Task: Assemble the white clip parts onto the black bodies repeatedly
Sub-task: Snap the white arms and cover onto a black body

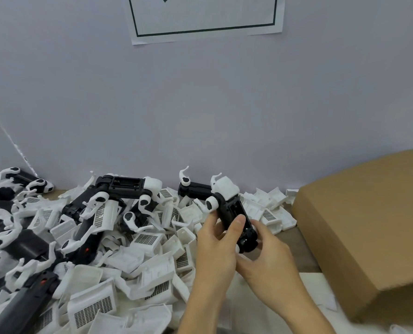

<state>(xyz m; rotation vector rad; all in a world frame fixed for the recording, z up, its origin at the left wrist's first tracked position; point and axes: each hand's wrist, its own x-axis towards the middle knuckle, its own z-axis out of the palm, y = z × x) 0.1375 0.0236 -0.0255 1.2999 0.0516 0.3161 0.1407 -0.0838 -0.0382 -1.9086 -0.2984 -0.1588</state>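
Both hands, left hand (215,251) and right hand (268,254), gripped one black body (234,213) bearing a white clip part (226,189). Cardboard box (359,227) lay right of the right hand, contents hidden; loose white parts (138,268) were heaped left of the left hand, against a grey wall (200,104).

I hold a black body (236,218) above the table with both hands, my left hand (216,247) gripping it from nine o'clock with the thumb across its face, my right hand (267,254) curled round its lower end from three o'clock. A white clip part (224,186) sits on its top end at twelve o'clock. A heap of white clip parts (128,266) and black bodies spreads toward nine o'clock, and a cardboard box (367,227) lies at three o'clock.
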